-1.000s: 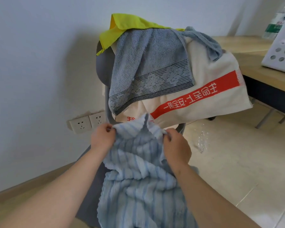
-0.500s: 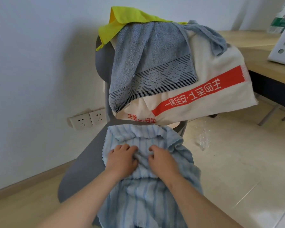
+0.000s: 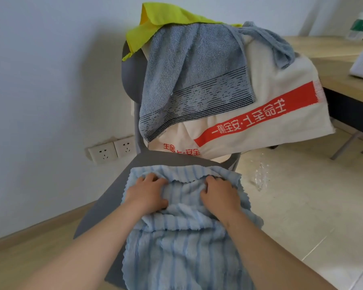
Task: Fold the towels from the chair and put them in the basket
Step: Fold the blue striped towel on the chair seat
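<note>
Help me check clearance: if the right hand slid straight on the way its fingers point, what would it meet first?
Likely the raised far fold of the blue towel, just ahead of the right hand; depth unclear.

towel (image 3: 182, 254) on chair seat (image 3: 105, 206), towels (image 3: 197, 80) over backrest (image 3: 132, 76).

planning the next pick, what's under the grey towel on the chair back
A cream towel with a red band lies under the grey towel; the chair back beneath is mostly hidden.
</note>
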A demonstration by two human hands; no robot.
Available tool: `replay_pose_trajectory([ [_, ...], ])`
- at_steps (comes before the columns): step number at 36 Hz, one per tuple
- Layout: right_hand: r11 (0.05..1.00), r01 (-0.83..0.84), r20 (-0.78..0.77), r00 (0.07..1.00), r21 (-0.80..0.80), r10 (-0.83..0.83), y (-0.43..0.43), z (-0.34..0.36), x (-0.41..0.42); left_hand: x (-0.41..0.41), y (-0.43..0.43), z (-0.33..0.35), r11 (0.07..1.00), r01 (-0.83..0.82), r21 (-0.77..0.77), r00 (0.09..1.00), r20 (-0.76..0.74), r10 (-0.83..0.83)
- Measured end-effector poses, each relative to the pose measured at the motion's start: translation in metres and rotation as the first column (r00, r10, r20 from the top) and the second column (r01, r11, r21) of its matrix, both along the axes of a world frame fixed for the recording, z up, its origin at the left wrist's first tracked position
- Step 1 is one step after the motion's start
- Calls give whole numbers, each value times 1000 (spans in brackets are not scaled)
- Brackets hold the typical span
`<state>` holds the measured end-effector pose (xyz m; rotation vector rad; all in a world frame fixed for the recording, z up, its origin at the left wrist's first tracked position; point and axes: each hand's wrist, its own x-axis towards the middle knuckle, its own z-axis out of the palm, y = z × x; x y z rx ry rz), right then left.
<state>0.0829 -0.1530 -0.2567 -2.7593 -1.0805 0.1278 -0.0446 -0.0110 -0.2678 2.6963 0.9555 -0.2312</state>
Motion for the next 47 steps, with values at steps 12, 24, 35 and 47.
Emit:
replay_pose_trajectory([
  [12,991,-125,-18,992,-40,125,13,-11,3,18,-1,8,987,-78,143,996,-25,83],
  [24,986,-92,-252,966,-138,54,26,-10,30,17,19,2,982,-135,135,976,-150,155],
  [35,990,-130,-79,989,-51,126,17,-20,12,16,9,-2,999,-39,18,993,-111,40],
  [47,964,-154,122,984,216,130,-52,9,-47,-35,-72,13,997,-5,83,920,392,-28],
])
